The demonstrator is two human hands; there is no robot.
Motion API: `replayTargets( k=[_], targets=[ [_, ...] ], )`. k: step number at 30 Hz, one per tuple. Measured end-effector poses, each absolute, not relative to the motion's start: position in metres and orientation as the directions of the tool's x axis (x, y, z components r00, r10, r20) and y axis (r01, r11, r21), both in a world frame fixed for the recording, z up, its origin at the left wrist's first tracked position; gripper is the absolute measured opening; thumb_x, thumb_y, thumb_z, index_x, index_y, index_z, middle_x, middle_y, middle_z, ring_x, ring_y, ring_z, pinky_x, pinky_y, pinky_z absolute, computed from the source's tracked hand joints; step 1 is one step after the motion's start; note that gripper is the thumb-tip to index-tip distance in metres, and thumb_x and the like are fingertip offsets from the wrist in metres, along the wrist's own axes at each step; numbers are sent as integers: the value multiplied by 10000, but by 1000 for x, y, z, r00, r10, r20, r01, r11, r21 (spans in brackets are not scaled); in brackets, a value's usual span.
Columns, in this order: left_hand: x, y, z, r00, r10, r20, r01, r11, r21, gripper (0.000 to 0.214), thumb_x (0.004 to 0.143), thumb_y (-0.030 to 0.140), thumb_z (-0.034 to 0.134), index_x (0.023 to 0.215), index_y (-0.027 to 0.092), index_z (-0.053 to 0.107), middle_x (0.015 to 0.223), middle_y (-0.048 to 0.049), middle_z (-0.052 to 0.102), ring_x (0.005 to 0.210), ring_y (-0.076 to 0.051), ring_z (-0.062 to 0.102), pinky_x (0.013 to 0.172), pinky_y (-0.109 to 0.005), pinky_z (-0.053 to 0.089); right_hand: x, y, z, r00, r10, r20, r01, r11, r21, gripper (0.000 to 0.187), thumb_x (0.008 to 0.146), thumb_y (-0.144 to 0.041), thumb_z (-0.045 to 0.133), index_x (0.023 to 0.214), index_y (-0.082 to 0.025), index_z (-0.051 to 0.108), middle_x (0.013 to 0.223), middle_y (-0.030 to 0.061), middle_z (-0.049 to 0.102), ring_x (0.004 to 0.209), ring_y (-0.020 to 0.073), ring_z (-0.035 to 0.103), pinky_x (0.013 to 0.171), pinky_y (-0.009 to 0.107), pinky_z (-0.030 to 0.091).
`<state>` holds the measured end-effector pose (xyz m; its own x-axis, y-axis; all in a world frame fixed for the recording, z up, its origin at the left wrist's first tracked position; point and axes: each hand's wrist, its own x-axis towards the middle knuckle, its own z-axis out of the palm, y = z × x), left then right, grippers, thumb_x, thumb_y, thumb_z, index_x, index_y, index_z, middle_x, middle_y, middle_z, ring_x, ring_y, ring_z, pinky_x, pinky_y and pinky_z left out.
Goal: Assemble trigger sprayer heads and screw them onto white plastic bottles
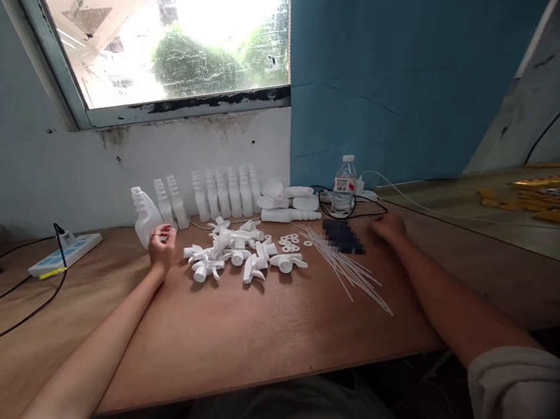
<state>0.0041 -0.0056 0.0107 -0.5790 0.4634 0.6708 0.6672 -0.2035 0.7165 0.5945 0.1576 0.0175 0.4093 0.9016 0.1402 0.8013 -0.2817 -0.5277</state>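
Note:
My left hand [160, 250] rests at the left of the table, fingers curled. It is beside the lower part of a tilted white spray bottle [145, 219]; what the fingers hold, if anything, I cannot make out. Right of it lies a loose heap of white trigger spray heads [238, 253]. My right hand [390, 228] is closed on the table at the right, near a black cable [377, 214] and a dark blurred-out flat object [342, 237]; its fingertips are too small to read. Thin white tubes [348, 268] and small white rings [289, 240] lie between the hands.
White bottles [226, 192] stand in a row by the wall, others lie flat [289, 216]. A water bottle [344, 188] stands at the back. A power strip [66, 254] with black cables is at left; yellow packets [546, 201] lie far right.

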Motion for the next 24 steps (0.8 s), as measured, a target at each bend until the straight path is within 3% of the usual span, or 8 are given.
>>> replayTargets(
  k=[4, 7, 9, 12, 16, 20, 24],
  targets=[
    [51, -13, 17, -339, 682, 648, 661, -317, 680, 397, 895, 501, 518, 1097, 185, 649, 1118, -98, 648, 988, -222, 612, 854, -308, 463, 589, 154, 19, 405, 901, 157, 813, -277, -512, 220, 919, -310, 597, 1030, -129, 651, 1093, 88, 647, 1014, 200, 606, 897, 381, 478],
    [82, -17, 17, -101, 782, 615, 695, -386, 606, 536, 901, 550, 498, 1305, 202, 559, 1251, -124, 619, 1196, -276, 534, 974, -375, 418, 583, 153, 24, 397, 888, 234, 824, -232, -516, 202, 888, -196, 550, 1031, -121, 673, 1135, 149, 648, 1037, 250, 588, 858, 357, 436],
    [94, -18, 14, -11, 810, 586, 761, -373, 530, 617, 857, 558, 574, 1371, 224, 510, 1281, -131, 607, 1257, -305, 485, 1013, -410, 390, 575, 151, 30, 341, 885, 318, 848, -145, -509, 244, 876, -146, 513, 1050, -107, 679, 1170, 176, 645, 1063, 265, 572, 855, 340, 412],
    [101, -18, 10, 15, 842, 539, 829, -312, 465, 607, 815, 478, 659, 1356, 227, 545, 1118, -133, 666, 1086, -303, 592, 946, -399, 431, 553, 148, 39, 144, 899, 415, 881, 75, -468, 255, 880, -129, 493, 1033, -82, 691, 1123, 169, 675, 1014, 226, 588, 853, 293, 412],
    [100, -24, 19, -48, 787, 615, 835, -306, 457, 410, 877, 356, 583, 1259, 217, 636, 935, -92, 687, 870, -241, 635, 849, -346, 457, 508, 133, 42, -232, 877, 420, 823, 407, -396, 220, 850, -128, 522, 932, -107, 726, 1036, 120, 712, 948, 200, 622, 863, 262, 439],
    [111, -43, 39, -118, 721, 683, 758, -379, 531, 417, 884, 386, 572, 1257, 205, 622, 903, -62, 678, 817, -203, 617, 759, -297, 472, 468, 112, 38, -562, 759, 329, 663, 651, -370, 215, 815, -182, 584, 947, -183, 754, 1008, 47, 730, 923, 189, 654, 847, 246, 484],
    [139, -65, 40, -38, 783, 621, 575, -491, 654, 309, 865, 396, 601, 1093, 192, 645, 809, -31, 669, 715, -172, 624, 694, -285, 500, 452, 103, 31, -741, 596, 309, 496, 797, -345, 317, 855, -255, 560, 1115, -192, 731, 1119, 73, 712, 991, 227, 657, 883, 312, 501]
  ],
)
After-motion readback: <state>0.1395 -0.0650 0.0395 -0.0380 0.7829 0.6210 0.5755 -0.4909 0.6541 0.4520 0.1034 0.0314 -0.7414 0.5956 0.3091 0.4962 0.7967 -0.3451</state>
